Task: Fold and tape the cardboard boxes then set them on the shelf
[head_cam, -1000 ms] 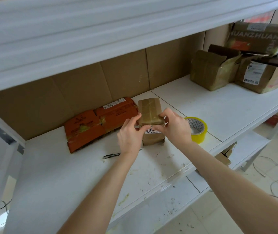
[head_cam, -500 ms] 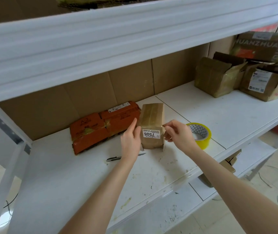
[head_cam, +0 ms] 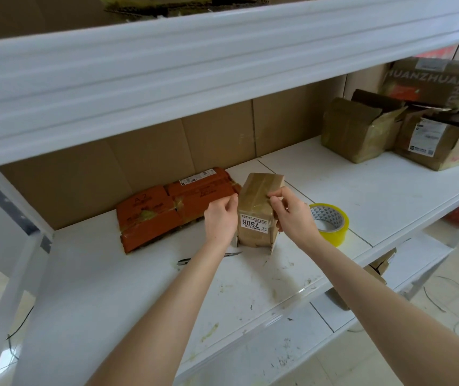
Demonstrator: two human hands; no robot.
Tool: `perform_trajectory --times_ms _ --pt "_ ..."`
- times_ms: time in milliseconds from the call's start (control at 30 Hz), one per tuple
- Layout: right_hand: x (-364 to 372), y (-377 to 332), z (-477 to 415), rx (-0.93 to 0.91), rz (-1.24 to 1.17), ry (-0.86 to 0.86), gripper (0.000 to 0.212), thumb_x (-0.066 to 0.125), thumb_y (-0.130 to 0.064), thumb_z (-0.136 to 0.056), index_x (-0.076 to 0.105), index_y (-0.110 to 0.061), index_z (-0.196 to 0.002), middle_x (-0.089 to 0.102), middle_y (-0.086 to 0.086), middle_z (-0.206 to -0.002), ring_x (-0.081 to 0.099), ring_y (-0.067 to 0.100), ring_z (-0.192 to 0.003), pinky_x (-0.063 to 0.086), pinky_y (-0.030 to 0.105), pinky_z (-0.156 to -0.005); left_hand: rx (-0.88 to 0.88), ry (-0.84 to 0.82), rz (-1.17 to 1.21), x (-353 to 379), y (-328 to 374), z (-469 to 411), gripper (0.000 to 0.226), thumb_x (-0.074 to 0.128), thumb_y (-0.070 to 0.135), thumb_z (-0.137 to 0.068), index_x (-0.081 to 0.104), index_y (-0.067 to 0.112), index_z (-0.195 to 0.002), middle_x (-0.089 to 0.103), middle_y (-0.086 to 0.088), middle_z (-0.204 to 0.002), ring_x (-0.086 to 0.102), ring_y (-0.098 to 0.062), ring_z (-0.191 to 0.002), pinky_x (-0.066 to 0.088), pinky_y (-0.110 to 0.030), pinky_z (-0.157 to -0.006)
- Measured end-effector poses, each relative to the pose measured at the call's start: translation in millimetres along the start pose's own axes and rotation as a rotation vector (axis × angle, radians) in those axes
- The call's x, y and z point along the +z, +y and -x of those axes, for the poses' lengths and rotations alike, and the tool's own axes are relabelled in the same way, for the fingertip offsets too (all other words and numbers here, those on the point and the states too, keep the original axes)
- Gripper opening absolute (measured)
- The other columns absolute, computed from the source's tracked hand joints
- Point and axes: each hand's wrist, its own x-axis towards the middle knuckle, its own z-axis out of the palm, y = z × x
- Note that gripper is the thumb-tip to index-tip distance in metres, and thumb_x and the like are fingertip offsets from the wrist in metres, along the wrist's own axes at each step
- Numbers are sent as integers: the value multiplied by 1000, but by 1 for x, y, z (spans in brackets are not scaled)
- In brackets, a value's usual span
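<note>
A small brown cardboard box (head_cam: 256, 207), taped along its top and carrying a white "7506" label, stands on the white shelf (head_cam: 139, 288). My left hand (head_cam: 220, 218) grips its left side, fingers curled against the cardboard. My right hand (head_cam: 292, 215) holds the right side, with thumb and fingertips curled over the top edge onto the tape. Just right of the box lies a roll of yellow tape (head_cam: 330, 223). A small black-handled cutter (head_cam: 186, 261) lies on the shelf, partly under my left forearm.
Two flat orange boxes (head_cam: 172, 204) lie against the cardboard back wall at the left. Several brown taped boxes (head_cam: 362, 129) are stacked at the far right. An upper shelf beam (head_cam: 194, 57) overhangs. More boxes sit on a lower shelf (head_cam: 375, 271).
The box has been lifted a little and tilted, and my right hand has moved from its front edge up onto the taped top. The left hand stays on the left side.
</note>
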Motion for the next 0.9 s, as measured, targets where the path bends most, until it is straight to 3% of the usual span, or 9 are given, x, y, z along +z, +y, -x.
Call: perform_trajectory --times_ms 33,100,200,400,500,600,667,767,900 --pt "-1 0 2 2 -12 -23 12 55 -39 -94 53 -32 -103 60 -6 -73 63 20 -70 55 44 -68 4 -17 -10 -1 1 -1 30 42 27 -101 64 12 -88 65 4 -87 57 -8 -80 43 -30 -81" --pt "-3 2 7 -13 41 -73 39 72 -43 -81 51 -33 -111 57 -9 -71 60 13 -68 51 32 -61 49 -66 -91 0 1 2 36 41 31 -102 66 8 -114 66 0 -115 60 -15 -107 40 -27 -93" --pt "-2 4 10 -13 83 -81 56 81 -32 -75 51 -27 -122 58 -6 -72 62 17 -70 53 34 -65 85 -66 -191 3 1 7 46 41 36 -101 48 11 -139 51 -3 -141 45 -20 -131 31 -27 -105" --pt "1 -1 7 -53 289 -31 57 80 -41 -73 50 -25 -119 61 -4 -79 61 22 -76 51 34 -67 -54 -153 -178 4 -2 4 49 32 42 -102 60 4 -113 65 -13 -110 59 -30 -106 40 -30 -76" --pt "2 0 6 23 65 -96 51 79 -45 -73 51 -32 -114 60 -8 -73 58 10 -66 41 20 -57 -100 -194 -184 2 -1 5 53 29 42 -102 51 3 -130 55 -15 -129 50 -31 -122 40 -34 -88" --pt "-1 3 2 51 -106 59 33 57 -51 -87 59 -29 -112 55 -13 -68 51 3 -60 36 22 -57 86 -17 -344 -5 3 9 61 39 50 -96 34 14 -146 37 -8 -148 33 -25 -136 36 -39 -103" --pt "-6 6 -7 140 -157 234 34 47 -45 -95 59 -19 -115 56 -13 -76 56 9 -72 38 26 -61 254 55 -446 -2 13 12 71 44 62 -88 39 17 -143 39 -5 -146 35 -24 -132 38 -39 -100" --pt "-13 10 -21 201 -51 324 36 50 -42 -96 52 -21 -125 60 -5 -95 59 18 -90 45 33 -75 299 -69 -659 17 29 15 87 44 77 -77 38 21 -143 36 -1 -147 33 -24 -133 36 -42 -101" --pt "-20 13 -41 194 38 214 59 53 -48 -94 35 -22 -144 48 3 -137 55 21 -113 49 43 -94 401 -213 -767 21 29 0 70 59 50 -82 37 26 -144 33 1 -150 31 -23 -135 37 -43 -105"
